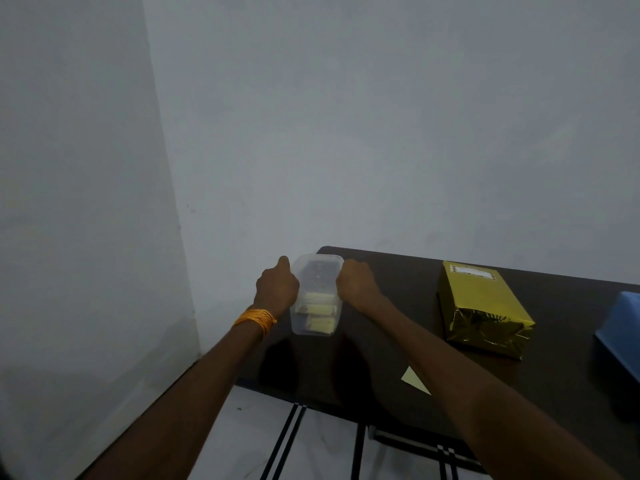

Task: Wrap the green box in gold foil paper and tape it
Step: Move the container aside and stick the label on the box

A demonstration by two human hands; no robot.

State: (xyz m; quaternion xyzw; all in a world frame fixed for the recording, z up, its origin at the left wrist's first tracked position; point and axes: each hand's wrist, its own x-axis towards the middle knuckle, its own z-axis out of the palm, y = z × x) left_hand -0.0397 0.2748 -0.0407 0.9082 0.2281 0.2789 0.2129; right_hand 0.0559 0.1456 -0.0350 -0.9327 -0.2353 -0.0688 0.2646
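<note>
A box wrapped in gold foil paper (481, 306) lies on the dark table (571, 341) to the right of my hands, with a white label on its far end. A clear plastic container (317, 296) stands at the table's far left corner, holding yellowish pieces and something dark. My left hand (277, 284) grips its left side and my right hand (356, 284) grips its right side, fingers curled over the rim. No green surface of the box shows.
A small pale yellow paper scrap (414, 377) lies on the table near my right forearm. A blue object (621, 330) sits at the right edge of view. Grey walls stand close behind and left; black table legs (287, 441) show below.
</note>
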